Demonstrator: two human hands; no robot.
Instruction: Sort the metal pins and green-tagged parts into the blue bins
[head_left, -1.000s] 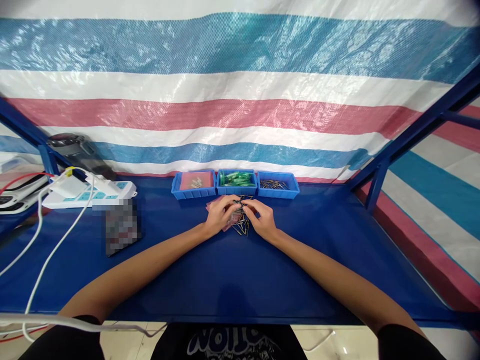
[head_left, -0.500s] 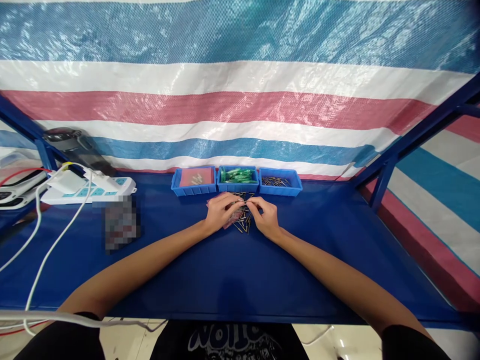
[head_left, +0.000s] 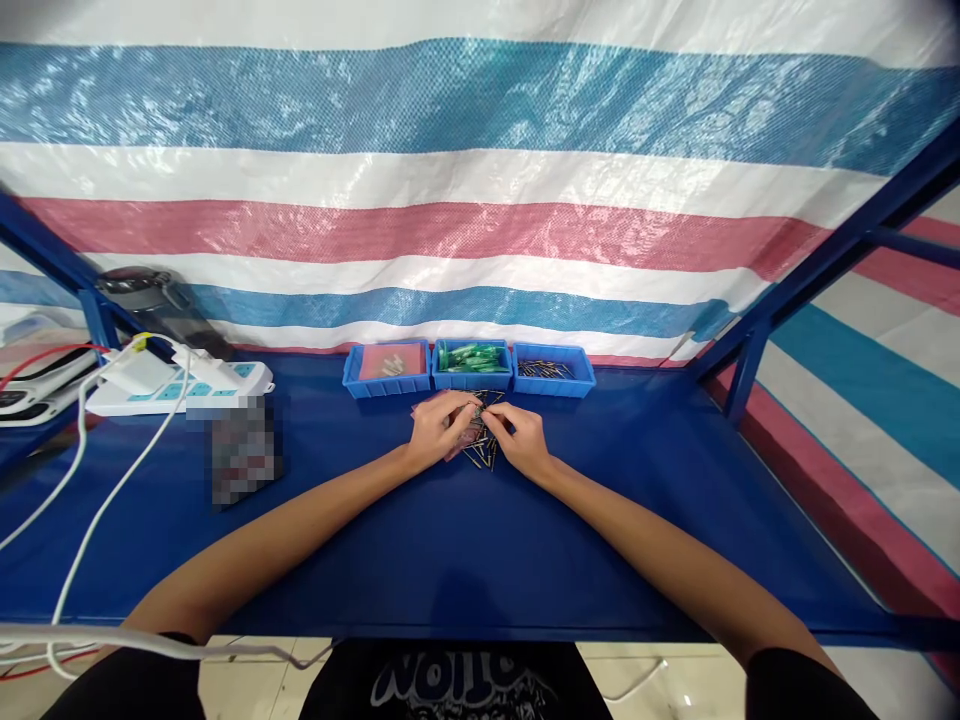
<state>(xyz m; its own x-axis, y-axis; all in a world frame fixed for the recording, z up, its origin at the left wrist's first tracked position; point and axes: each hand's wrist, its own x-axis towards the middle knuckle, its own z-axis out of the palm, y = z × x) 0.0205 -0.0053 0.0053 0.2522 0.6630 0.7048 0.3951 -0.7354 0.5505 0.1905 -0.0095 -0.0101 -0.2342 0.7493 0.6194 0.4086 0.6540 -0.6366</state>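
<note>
My left hand (head_left: 437, 425) is pinched closed, thumb against fingers, above a pinkish plastic bag (head_left: 454, 455). Facing it, my right hand (head_left: 523, 436) also has thumb and finger pressed together, the fingertips of both almost meeting. What they pinch is too small to make out. Slender pointed metal pieces (head_left: 486, 457), dark and brassy, lie in a loose heap beneath and between the hands. More of them fill the right blue bin (head_left: 555, 386); green plastic packets (head_left: 472, 358) are in the middle one. The left blue bin (head_left: 386, 386) has a pink sheet and a few small pale pieces.
At left on the blue table (head_left: 450, 560) are a white power strip (head_left: 135, 399) with plugs and cables, a dark bottle (head_left: 161, 305) and a blurred-out object (head_left: 244, 455). A striped sheet (head_left: 480, 230) hangs behind; a blue frame post (head_left: 750, 370) stands right.
My right hand has shifted slightly left, closer to my left hand's fingertips. My left hand stays almost in place. The whole view has tilted a little.
</note>
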